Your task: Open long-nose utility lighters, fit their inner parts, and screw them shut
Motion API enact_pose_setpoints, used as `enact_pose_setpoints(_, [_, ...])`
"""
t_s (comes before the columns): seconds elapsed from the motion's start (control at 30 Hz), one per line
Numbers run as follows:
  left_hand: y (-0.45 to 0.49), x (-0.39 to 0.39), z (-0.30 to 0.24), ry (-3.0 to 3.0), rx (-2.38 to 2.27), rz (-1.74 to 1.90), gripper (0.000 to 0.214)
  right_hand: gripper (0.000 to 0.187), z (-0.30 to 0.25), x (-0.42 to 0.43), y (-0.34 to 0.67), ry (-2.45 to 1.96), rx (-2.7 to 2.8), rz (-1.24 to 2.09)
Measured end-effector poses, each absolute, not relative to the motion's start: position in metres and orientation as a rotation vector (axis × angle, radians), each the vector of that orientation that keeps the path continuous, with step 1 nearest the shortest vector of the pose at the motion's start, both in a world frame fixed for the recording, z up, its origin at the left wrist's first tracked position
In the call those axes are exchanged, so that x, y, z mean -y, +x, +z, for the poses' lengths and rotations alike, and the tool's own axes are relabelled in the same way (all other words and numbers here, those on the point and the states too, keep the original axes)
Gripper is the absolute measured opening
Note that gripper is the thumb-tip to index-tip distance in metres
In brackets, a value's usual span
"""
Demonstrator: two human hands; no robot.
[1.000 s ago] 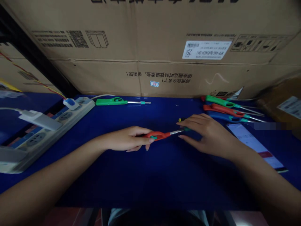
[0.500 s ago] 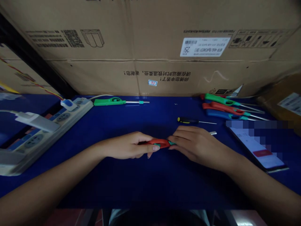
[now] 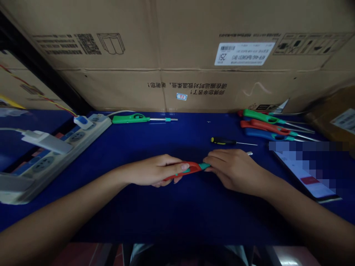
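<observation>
A red lighter [image 3: 194, 167] with green parts is held between both hands above the blue table [image 3: 177, 214]. My left hand [image 3: 155, 170] is closed round its red handle, the thumb lying along the top near the green trigger. The fingers of my right hand [image 3: 233, 166] pinch the green collar and the metal tube at the other end. Most of the tube is hidden by the right hand; its silver tip [image 3: 250, 153] shows beyond the knuckles. Just behind the right hand lies a black and yellow screwdriver [image 3: 223, 141].
A green lighter [image 3: 130, 118] lies at the back left beside a white power strip [image 3: 63, 155]. Several more lighters [image 3: 266, 126] are grouped at the back right. A phone [image 3: 307, 177] rests at the right. Behind the table stands a large cardboard box [image 3: 191, 33].
The left thumb has shifted up along the handle, and the lighter has turned so more of its red side shows. The right fingers have moved slightly right, baring more of the green collar.
</observation>
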State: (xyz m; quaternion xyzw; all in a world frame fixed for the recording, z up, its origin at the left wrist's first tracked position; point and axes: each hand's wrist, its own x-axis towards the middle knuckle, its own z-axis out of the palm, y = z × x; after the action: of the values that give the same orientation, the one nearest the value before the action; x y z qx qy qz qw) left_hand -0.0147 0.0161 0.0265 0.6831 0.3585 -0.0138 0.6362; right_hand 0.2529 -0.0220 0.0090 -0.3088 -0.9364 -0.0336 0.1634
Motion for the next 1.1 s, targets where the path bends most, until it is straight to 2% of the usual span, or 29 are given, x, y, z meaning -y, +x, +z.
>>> enact_pose_setpoints(0.17, [-0.014, -0.017, 0.026, 1.570, -0.823, -0.021, 0.055, 0.022, 0.005, 0.022, 0.253, -0.834, 2.581, -0.148])
enact_pose_setpoints(0.43, [-0.019, -0.028, 0.030, 1.546, -0.828, -0.046, 0.059, 0.017, 0.006, 0.013, 0.258, -0.945, 2.495, -0.030])
enact_pose_setpoints(0.6, [-0.020, -0.034, 0.021, 1.479, -0.825, 0.055, 0.051, 0.014, 0.010, 0.007, 0.264, -1.054, 2.414, -0.068])
enact_pose_setpoints(0.7, [-0.014, -0.030, 0.012, 1.493, -0.858, 0.167, 0.049, 0.029, 0.012, 0.013, 0.253, -0.996, 2.481, -0.048])
enact_pose_setpoints(0.83, [-0.004, -0.023, 0.007, 1.441, -0.837, 0.270, 0.049, 0.021, 0.007, 0.027, 0.231, -0.877, 2.421, -0.318])
enact_pose_setpoints(0.93, [-0.002, -0.018, 0.009, 1.432, -0.837, 0.288, 0.050, 0.026, 0.002, 0.033, 0.222, -0.906, 2.386, -0.447])
enact_pose_setpoints(1.1, [-0.003, -0.015, 0.016, 1.607, -0.852, 0.251, 0.063, 0.040, 0.000, 0.030, 0.231, -0.896, 2.414, -0.556])
